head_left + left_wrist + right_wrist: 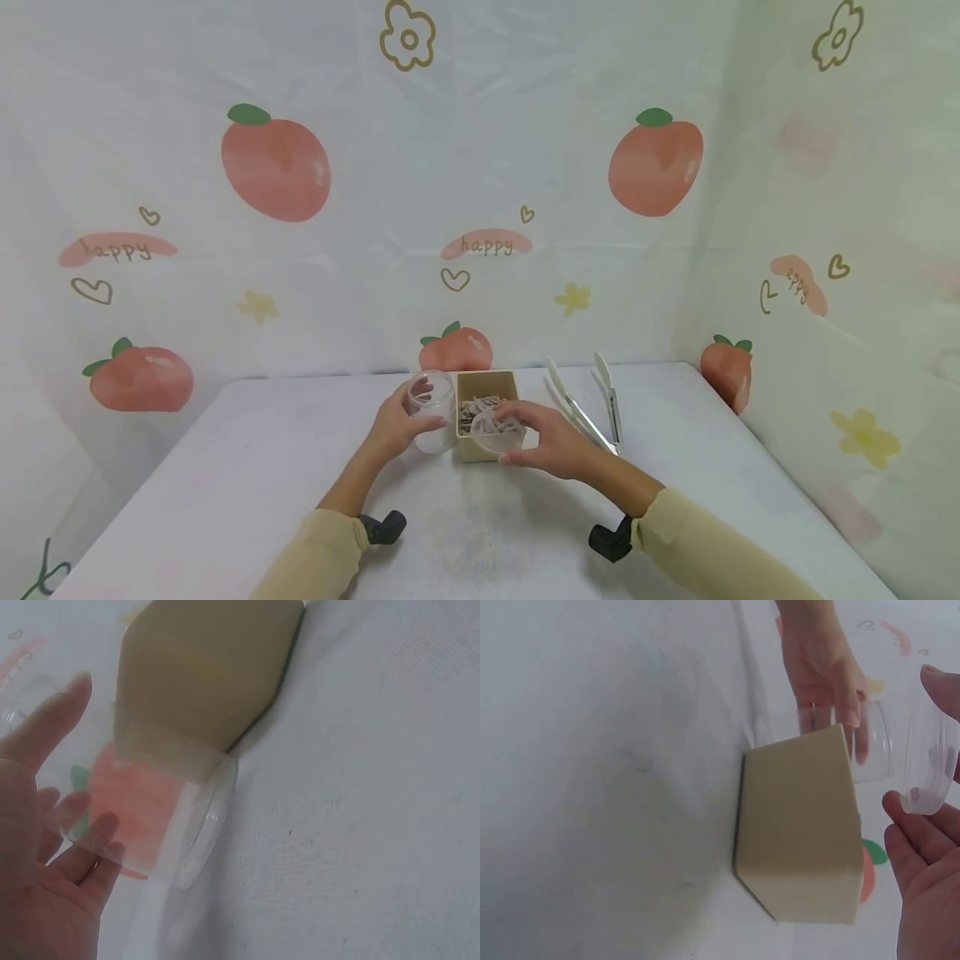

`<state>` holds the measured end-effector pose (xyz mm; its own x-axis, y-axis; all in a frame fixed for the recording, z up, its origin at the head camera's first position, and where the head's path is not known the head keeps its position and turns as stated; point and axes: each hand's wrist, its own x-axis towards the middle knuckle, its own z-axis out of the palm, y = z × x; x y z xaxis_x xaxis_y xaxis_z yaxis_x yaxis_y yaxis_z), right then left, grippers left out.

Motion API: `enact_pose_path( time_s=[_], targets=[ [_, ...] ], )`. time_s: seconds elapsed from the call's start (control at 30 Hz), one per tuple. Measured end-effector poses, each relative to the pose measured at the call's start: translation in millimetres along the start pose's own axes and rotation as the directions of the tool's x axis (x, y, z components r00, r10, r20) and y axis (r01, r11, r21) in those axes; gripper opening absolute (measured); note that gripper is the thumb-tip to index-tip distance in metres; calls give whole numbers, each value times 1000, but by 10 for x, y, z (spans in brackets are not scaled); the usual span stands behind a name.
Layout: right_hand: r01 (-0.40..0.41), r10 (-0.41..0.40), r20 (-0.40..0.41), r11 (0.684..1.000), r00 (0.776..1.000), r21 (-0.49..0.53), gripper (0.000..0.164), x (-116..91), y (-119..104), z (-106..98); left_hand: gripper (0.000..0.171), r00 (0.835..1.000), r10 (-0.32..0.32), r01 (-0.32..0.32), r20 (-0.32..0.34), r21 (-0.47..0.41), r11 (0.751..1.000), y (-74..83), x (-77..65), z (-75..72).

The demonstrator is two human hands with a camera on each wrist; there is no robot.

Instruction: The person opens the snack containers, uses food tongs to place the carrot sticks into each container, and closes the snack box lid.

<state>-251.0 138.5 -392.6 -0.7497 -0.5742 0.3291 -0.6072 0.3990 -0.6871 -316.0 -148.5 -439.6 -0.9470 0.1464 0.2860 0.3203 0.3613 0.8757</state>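
Observation:
My left hand curls round a clear plastic jar that stands upright without a lid, left of a beige box. In the left wrist view the jar looks see-through, with no contents visible. My right hand grips a clear round lid by its edge, held above the near part of the box. The beige box contains small greyish-brown pieces, partly hidden by the lid. In the right wrist view the lid sits between thumb and fingers.
Metal tongs with white ends lie on the white table right of the box, partly behind my right hand. A white cloth backdrop printed with peaches rises behind the table and at its sides.

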Motion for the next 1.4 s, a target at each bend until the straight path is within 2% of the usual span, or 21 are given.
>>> enact_pose_path(
  time_s=[0.23,0.53,0.77,1.03,1.17,1.4],
  targets=[
    [74,-76,37,996,996,48,41,-41,64,135,79,1000,9,-9,4,22,1000,29,-7,-13],
    [126,-130,78,991,989,46,46,-64,130,245,79,1000,-5,5,10,44,999,50,-6,-33],
    [67,-71,144,997,987,30,45,-82,162,307,76,1000,-3,3,0,47,999,61,-13,-28],
    [-4,23,225,996,974,-87,45,-80,214,357,77,1000,-18,18,-5,25,1000,33,-25,-10],
    [-1,32,239,992,970,-129,45,-85,246,373,79,1000,-17,17,-13,18,1000,18,-20,-5],
    [51,-11,235,986,972,-162,43,-108,278,380,79,999,-36,36,-13,38,999,40,-26,-1]
  ],
)
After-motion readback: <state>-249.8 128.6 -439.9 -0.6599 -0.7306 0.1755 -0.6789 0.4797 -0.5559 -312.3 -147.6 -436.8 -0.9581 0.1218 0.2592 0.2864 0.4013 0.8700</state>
